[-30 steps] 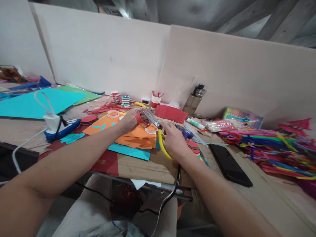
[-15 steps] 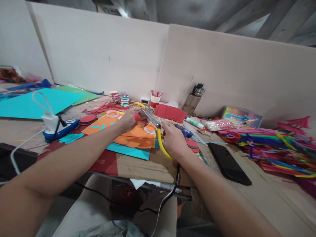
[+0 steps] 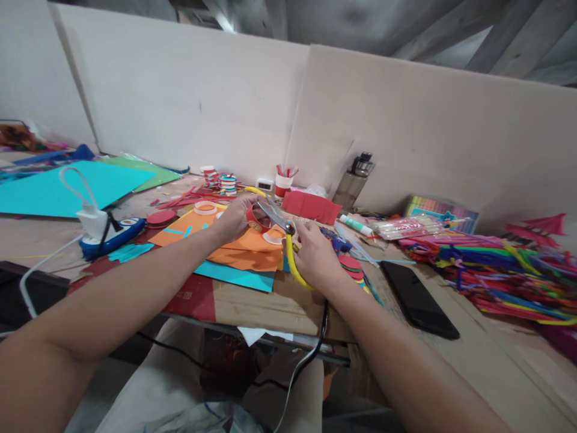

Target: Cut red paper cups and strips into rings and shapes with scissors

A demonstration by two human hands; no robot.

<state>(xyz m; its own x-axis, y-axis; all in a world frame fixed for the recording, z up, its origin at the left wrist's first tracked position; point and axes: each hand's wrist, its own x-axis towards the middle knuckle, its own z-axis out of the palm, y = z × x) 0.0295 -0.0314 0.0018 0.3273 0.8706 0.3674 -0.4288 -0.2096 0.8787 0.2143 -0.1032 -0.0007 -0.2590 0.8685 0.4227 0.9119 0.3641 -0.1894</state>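
Shiny metal scissors point(image 3: 280, 225) with yellow plastic handles, matt orange paper point(image 3: 250, 249), glossy black phone point(image 3: 419, 299), fuzzy pipe cleaners point(image 3: 505, 270)

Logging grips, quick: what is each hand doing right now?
Left hand: closed on the red ring.
Right hand: closed on the scissors.

The brown counter point(image 3: 473, 361) carries a black phone point(image 3: 419, 299) beside a heap of pipe cleaners point(image 3: 505, 270). Orange paper point(image 3: 246, 252) lies at centre and a large turquoise sheet point(image 3: 58, 189) at far left.
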